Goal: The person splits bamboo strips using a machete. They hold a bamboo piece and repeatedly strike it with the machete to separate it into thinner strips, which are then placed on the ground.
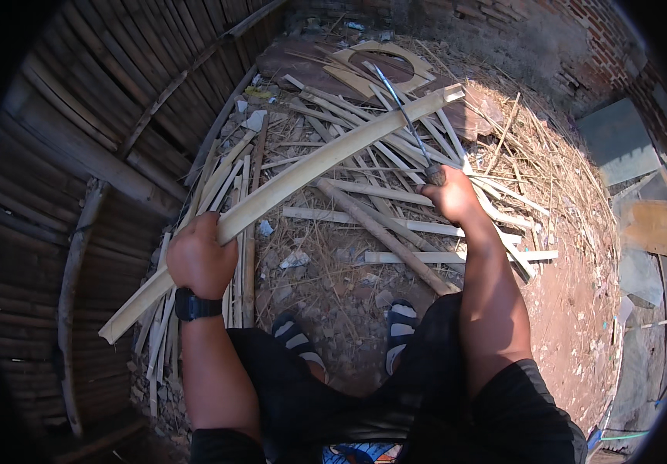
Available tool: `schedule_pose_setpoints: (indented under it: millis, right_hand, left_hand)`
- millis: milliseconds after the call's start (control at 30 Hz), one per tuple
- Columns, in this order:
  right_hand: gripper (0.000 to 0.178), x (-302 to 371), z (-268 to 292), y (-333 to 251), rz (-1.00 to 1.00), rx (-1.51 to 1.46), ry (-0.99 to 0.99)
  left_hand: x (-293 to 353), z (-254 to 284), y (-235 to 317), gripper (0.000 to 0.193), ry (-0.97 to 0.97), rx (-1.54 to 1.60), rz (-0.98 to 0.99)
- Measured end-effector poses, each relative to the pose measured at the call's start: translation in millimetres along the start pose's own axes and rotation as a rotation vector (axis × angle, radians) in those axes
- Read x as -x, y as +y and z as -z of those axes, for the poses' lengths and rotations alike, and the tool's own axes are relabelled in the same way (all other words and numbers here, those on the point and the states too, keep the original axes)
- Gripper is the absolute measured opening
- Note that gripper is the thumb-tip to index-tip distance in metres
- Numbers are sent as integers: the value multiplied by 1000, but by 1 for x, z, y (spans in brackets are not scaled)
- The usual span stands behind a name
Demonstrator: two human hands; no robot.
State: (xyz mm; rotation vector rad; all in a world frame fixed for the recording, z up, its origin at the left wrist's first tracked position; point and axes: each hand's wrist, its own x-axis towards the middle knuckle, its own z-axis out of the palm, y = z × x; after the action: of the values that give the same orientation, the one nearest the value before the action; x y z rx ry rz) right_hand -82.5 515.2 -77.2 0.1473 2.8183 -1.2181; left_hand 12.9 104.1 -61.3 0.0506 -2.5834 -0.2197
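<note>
My left hand (203,257) is closed round a long split bamboo piece (325,162), pale and hollowed like a trough. The piece slants from the lower left up to the far right. In my right hand (455,195) is the handle of a machete with a long, narrow blade (390,83). The blade crosses over the bamboo near its far end and points up and to the left. Whether its edge touches the bamboo or only passes above it, I cannot tell.
Loose bamboo strips (395,224) and dry shavings litter the ground ahead of my feet. A rounded bamboo pole (383,236) lies among them. Farther off rests a flat board with a round opening (420,68). A bamboo wall (109,100) stands left, a brick wall (550,46) at the back.
</note>
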Motion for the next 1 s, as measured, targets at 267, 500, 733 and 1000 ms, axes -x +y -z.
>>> schedule_pose_setpoints:
  millis: [267, 500, 733, 1000]
  right_hand:
    - [45, 34, -37, -13, 627, 280, -68]
    - [40, 24, -26, -36, 126, 22, -213]
    - [35, 28, -34, -51, 494, 365, -297]
    - [35, 28, -31, -50, 146, 70, -100]
  left_hand:
    - [-2, -9, 10, 33, -53, 157, 47]
    - [-3, -7, 2, 36, -38, 117, 93]
    - [3, -12, 5, 37, -135, 315, 84]
    - [0, -13, -7, 35, -138, 278, 104]
